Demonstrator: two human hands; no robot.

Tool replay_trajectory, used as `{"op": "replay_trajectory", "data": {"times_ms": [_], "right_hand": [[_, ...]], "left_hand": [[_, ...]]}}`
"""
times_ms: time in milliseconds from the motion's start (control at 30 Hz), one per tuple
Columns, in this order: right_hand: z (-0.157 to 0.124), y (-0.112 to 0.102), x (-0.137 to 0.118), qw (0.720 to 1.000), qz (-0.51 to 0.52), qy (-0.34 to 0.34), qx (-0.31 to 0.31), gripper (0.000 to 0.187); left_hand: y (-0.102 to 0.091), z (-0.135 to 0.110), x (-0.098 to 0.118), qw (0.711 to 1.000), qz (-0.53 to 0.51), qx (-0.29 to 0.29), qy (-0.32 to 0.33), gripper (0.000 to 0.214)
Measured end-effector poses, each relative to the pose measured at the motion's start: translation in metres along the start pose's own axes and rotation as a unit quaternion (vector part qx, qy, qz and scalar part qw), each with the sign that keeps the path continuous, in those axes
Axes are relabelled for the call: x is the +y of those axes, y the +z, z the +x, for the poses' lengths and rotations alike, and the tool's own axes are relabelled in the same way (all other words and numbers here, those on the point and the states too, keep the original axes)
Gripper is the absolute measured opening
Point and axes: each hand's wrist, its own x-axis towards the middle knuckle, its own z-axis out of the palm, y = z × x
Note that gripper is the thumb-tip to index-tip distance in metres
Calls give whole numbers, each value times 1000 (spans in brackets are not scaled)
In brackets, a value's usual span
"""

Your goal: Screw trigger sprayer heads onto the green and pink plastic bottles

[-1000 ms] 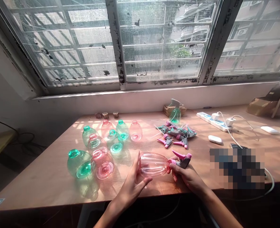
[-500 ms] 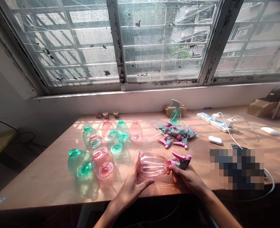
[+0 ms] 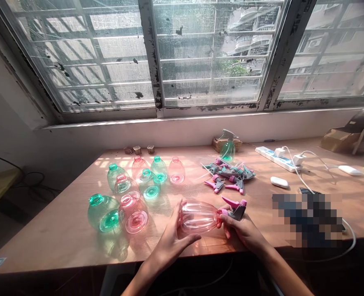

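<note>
A clear pink spray bottle (image 3: 198, 217) lies on its side in the air between my hands, its base to the left. My left hand (image 3: 177, 234) is wrapped round the base end, thumb along the near side. At the neck, the fingers of my right hand (image 3: 242, 230) close on the pink collar of the grey and pink trigger sprayer head (image 3: 236, 209). The head sits at the bottle's mouth; how tightly it is screwed on I cannot tell. Beyond the bottle lies a pile of loose trigger sprayer heads (image 3: 231, 170).
Several open green bottles (image 3: 103, 213) and pink bottles (image 3: 134, 213) stand on the table's left. At the back is a green spray bottle (image 3: 228, 150) with its head on. A power strip (image 3: 277, 158), a white case (image 3: 279, 182) and a pixelated patch (image 3: 308, 220) lie to the right.
The sprayer head has shifted very slightly at the right hand. Otherwise both hands and the bottle stay almost where they were.
</note>
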Motion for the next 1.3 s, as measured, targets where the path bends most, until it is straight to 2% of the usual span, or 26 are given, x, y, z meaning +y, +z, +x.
{"op": "replay_trajectory", "data": {"times_ms": [400, 1300], "right_hand": [[-1, 1, 0, 1000, 6, 4, 24, 53], [-3, 2, -3, 1000, 1, 13, 15, 53]], "left_hand": [[2, -3, 6, 1000, 12, -1, 0, 119], [2, -3, 8, 1000, 11, 2, -5, 119]]}}
